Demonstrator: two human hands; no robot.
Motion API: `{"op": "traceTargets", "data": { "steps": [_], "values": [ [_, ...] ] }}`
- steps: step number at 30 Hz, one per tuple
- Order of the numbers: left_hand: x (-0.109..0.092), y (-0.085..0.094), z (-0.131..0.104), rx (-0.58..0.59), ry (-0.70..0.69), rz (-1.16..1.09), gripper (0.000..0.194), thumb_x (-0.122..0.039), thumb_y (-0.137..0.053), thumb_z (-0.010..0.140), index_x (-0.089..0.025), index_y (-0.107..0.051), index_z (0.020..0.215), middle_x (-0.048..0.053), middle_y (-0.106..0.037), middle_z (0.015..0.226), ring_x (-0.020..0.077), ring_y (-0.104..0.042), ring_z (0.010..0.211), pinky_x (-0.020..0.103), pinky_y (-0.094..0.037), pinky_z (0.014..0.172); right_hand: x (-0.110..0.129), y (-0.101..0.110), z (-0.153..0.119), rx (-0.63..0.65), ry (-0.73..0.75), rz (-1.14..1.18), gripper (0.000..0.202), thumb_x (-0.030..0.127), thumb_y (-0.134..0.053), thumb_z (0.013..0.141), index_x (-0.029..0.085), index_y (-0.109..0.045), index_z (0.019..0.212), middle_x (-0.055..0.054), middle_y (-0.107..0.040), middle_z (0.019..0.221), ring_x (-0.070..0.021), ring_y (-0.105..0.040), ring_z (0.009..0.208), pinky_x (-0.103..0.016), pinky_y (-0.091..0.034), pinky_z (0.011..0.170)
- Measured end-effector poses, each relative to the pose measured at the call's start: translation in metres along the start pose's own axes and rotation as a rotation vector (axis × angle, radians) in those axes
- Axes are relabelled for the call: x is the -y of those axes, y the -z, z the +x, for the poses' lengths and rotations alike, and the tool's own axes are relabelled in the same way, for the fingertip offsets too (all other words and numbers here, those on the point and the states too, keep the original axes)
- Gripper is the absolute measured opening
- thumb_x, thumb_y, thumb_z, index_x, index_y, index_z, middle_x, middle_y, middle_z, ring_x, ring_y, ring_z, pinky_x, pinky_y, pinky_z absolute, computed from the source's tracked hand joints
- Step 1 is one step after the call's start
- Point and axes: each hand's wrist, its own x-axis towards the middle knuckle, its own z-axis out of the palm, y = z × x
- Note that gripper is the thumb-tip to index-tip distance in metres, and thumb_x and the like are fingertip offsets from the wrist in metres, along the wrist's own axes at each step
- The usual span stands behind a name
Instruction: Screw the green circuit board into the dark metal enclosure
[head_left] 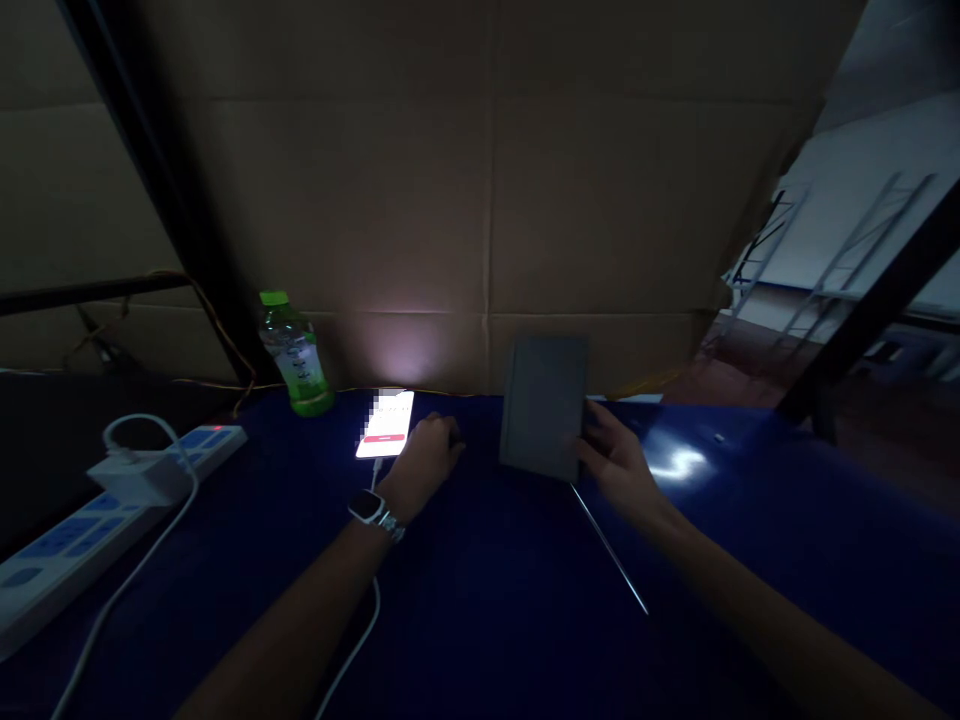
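My right hand (613, 458) grips the right edge of a dark grey notebook (546, 405), thumb and fingers at its side. The notebook stands nearly upright above the blue tabletop (480, 600), its plain cover towards me. A thin silver rod (611, 550) lies on the table, its far end close below the notebook. My left hand (429, 450), with a watch (367, 507) on the wrist, is low over the table with its fingers curled. Whatever those fingers may hold is hidden. Just left of it lies a lit phone (388, 425) with a white cable plugged in.
A green-capped bottle (296, 360) stands at the back left. On the left lies a power strip (67, 540) with a charger (139, 478) in it; its white cable (142, 565) runs forward. Brown cardboard (480, 200) walls off the back. Dark metal posts rise on both sides.
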Motion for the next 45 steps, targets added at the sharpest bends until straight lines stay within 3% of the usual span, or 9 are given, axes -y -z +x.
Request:
{"op": "traceTargets", "data": {
  "steps": [5,9,12,16,20,25,31,38,45],
  "values": [
    [-0.011,-0.003,-0.004,0.039,-0.045,0.074,0.018,-0.005,-0.050,0.081,-0.013,-0.064,0.073,0.007,-0.062,0.076,0.0163,-0.058,0.064,0.028,-0.041,0.061,-0.012,-0.007,-0.001,0.000,0.244,-0.345,0.056,0.030,-0.057,0.087,0.022,-0.041,0.140,-0.011,-0.068,0.115,-0.0285,-0.066,0.104,-0.047,-0.053,0.091],
    [-0.014,-0.006,-0.006,0.062,-0.142,0.019,0.022,-0.004,-0.048,0.080,-0.013,-0.067,0.075,0.009,-0.064,0.078,0.0177,-0.059,0.067,0.030,-0.042,0.063,-0.011,-0.009,0.001,0.005,0.389,-0.690,0.058,0.024,-0.054,0.087,0.018,-0.039,0.143,-0.012,-0.071,0.108,-0.0284,-0.070,0.092,-0.046,-0.057,0.082],
    [-0.011,-0.009,-0.008,0.049,-0.202,-0.055,0.025,-0.002,-0.048,0.077,-0.015,-0.070,0.081,0.009,-0.066,0.081,0.0196,-0.061,0.074,0.030,-0.044,0.067,-0.012,-0.010,0.006,0.003,0.472,-0.830,0.059,0.022,-0.051,0.087,0.017,-0.036,0.144,-0.014,-0.066,0.120,-0.0288,-0.068,0.100,-0.044,-0.056,0.084],
    [-0.015,-0.007,-0.009,0.097,-0.261,-0.121,0.028,0.000,-0.048,0.074,-0.017,-0.070,0.076,0.005,-0.066,0.074,0.0175,-0.060,0.067,0.029,-0.044,0.063,-0.017,-0.013,0.016,0.034,0.499,-0.990,0.060,0.022,-0.049,0.087,0.018,-0.036,0.145,-0.015,-0.062,0.128,-0.0288,-0.068,0.101,-0.045,-0.056,0.085],
    [-0.040,0.003,-0.015,0.178,-0.451,-0.365,0.021,-0.003,-0.056,0.079,-0.018,-0.070,0.083,0.003,-0.068,0.085,0.0143,-0.063,0.074,0.027,-0.049,0.070,-0.017,-0.017,0.022,0.098,0.486,-1.139,0.055,0.022,-0.049,0.087,0.019,-0.043,0.141,-0.013,-0.064,0.126,-0.0265,-0.070,0.091,-0.041,-0.056,0.079],
    [-0.070,0.010,-0.023,-0.032,-0.603,-0.610,0.013,-0.010,-0.061,0.085,-0.019,-0.068,0.092,0.004,-0.067,0.097,0.0137,-0.063,0.091,0.028,-0.051,0.082,-0.011,-0.023,0.020,0.227,0.475,-1.212,0.058,0.018,-0.055,0.078,0.021,-0.049,0.136,-0.010,-0.065,0.124,-0.0253,-0.069,0.096,-0.033,-0.055,0.072],
    [-0.063,0.006,-0.017,-0.233,-0.461,-0.681,0.016,-0.005,-0.061,0.083,-0.019,-0.068,0.085,0.002,-0.064,0.089,0.0133,-0.063,0.085,0.029,-0.051,0.079,-0.018,-0.028,0.017,0.233,0.584,-1.227,0.043,0.014,-0.050,0.087,0.018,-0.057,0.129,-0.010,-0.063,0.128,-0.0232,-0.064,0.109,-0.034,-0.053,0.086],
    [-0.050,-0.002,-0.010,-0.274,-0.338,-0.674,0.013,-0.009,-0.062,0.081,-0.019,-0.069,0.087,0.003,-0.059,0.091,0.0138,-0.061,0.083,0.027,-0.054,0.073,-0.025,-0.030,0.015,0.254,0.666,-1.296,0.036,0.013,-0.051,0.090,0.018,-0.061,0.124,-0.010,-0.064,0.127,-0.0237,-0.061,0.114,-0.038,-0.050,0.093],
    [-0.045,-0.010,-0.009,-0.220,-0.348,-0.669,0.012,-0.011,-0.061,0.084,-0.019,-0.068,0.089,0.004,-0.058,0.095,0.0141,-0.062,0.085,0.029,-0.056,0.075,-0.023,-0.030,0.013,0.329,0.578,-1.312,0.037,0.014,-0.052,0.090,0.023,-0.060,0.125,-0.009,-0.062,0.129,-0.0263,-0.060,0.116,-0.041,-0.054,0.087]
  ]
}}
